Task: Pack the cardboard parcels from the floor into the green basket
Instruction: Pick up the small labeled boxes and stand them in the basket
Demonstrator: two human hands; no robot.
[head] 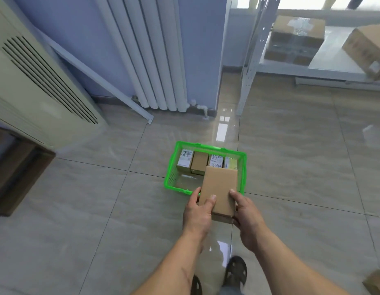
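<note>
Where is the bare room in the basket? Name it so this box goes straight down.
Free: the near half of the green basket, between its left wall and the held box, in front of the parcel row. Crowded: the far wall, lined by four parcels. Both hands grip the box.

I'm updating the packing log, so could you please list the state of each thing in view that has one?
Green basket: on the floor, partly filled, near half bare.
Four parcels: standing in a row along the basket's far wall.
Plain cardboard parcel: held above the basket's near rim, not yet in.
Left hand: gripping that parcel.
Right hand: gripping it too.
Box: on the floor, unpacked.
</note>
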